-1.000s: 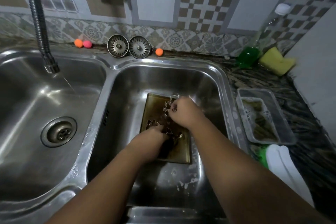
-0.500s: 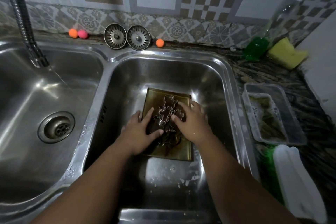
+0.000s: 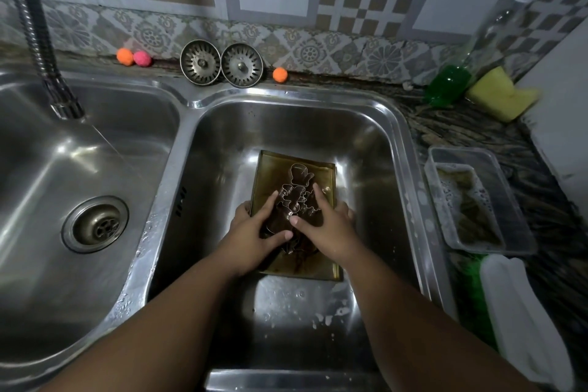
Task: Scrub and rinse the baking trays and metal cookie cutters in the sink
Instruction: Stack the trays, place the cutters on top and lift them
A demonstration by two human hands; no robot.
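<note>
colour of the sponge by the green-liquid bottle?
The sponge is yellow; the head view, the only one, shows it at the far right.

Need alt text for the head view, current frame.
The left hand and right hand rest with straight fingers on silver metal cookie cutters lying in a brownish rectangular baking tray in the right stainless-steel sink basin. A flexible metal faucet hangs over the left basin.

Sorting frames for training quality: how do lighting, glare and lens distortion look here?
Head view: dim, uneven light; glare streaks on the left basin; the wide lens bends the faucet hose; cookie cutters look sharp, the bottle at the edge smeared.
</note>
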